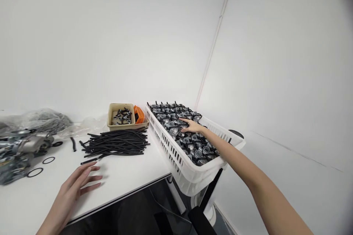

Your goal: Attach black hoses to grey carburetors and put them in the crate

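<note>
My right hand (191, 126) reaches over the white basket (176, 158) and touches the metal parts with black hoses (171, 124) packed in rows inside it. Its thumb and fingers are spread around one part near the basket's middle; whether it grips that part is hard to make out. Above the white table (116, 176), my left hand (78, 187) is open with its fingers apart and nothing in them. Just beyond its fingertips lies a pile of black rubber tubes (118, 143).
A beige tray (110, 115) holds small elbow fittings beside an orange basket (140, 114). Metal assemblies (22, 150), black rings (35, 172) and plastic bags (49, 117) lie at the left. The white basket overhangs the table's right edge, near the wall.
</note>
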Available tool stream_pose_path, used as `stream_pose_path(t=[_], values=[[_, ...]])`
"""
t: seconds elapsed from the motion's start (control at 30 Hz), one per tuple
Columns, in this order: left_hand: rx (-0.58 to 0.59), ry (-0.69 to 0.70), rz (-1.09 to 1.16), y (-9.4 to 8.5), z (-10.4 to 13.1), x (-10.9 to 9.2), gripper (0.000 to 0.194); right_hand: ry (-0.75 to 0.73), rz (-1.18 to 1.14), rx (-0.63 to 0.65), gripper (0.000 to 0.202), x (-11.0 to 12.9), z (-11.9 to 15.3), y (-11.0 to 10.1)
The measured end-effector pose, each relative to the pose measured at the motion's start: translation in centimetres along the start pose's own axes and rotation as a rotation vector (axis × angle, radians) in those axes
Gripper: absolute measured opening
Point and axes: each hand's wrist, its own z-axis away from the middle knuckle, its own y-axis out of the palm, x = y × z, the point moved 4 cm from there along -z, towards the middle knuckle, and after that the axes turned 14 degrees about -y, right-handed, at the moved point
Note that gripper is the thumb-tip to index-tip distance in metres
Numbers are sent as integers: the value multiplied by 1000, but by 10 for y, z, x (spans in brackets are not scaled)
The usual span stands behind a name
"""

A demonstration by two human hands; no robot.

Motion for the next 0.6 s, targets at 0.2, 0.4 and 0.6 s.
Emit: stream_pose_path(t=[0.2, 0.4, 0.6], values=[[10, 5, -1, -4, -5, 3, 51, -14, 20, -84, 93, 4, 19, -15], [56, -7, -5, -7, -10, 4, 51, -145, 326, -610, 30, 73, 73, -44], [69, 46, -2, 0, -5, -4, 44, -510, 468, -653, 15, 176, 143, 23]])
